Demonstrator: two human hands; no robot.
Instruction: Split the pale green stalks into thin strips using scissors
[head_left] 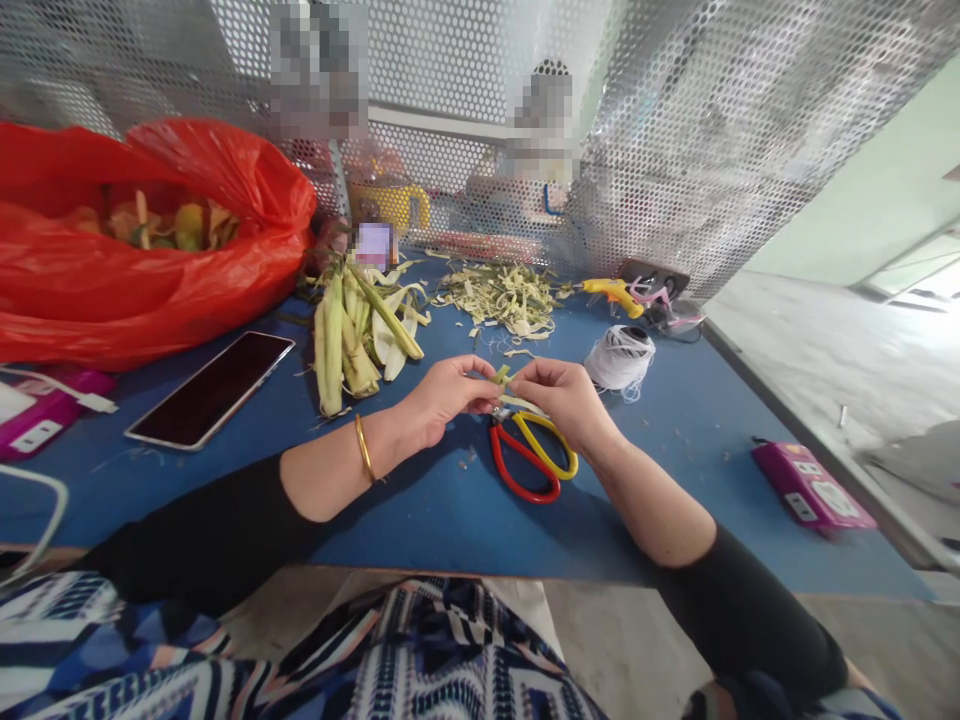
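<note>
by red-and-yellow scissors (534, 457), left hand (442, 395), right hand (561, 395): fingers (480, 387) pinched on pale green strip (502, 375).

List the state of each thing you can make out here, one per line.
Left hand: pinching the green strip
Right hand: pinching close beside the left
Green strip: held between both hands
Scissors: lying flat; blades mostly hidden, open or closed unclear
Phone: face up, screen dark
Red bag: open at the top
Thread spool: wound, some strands loose
Stalks: loosely bunched
Shreds: loosely heaped
</note>
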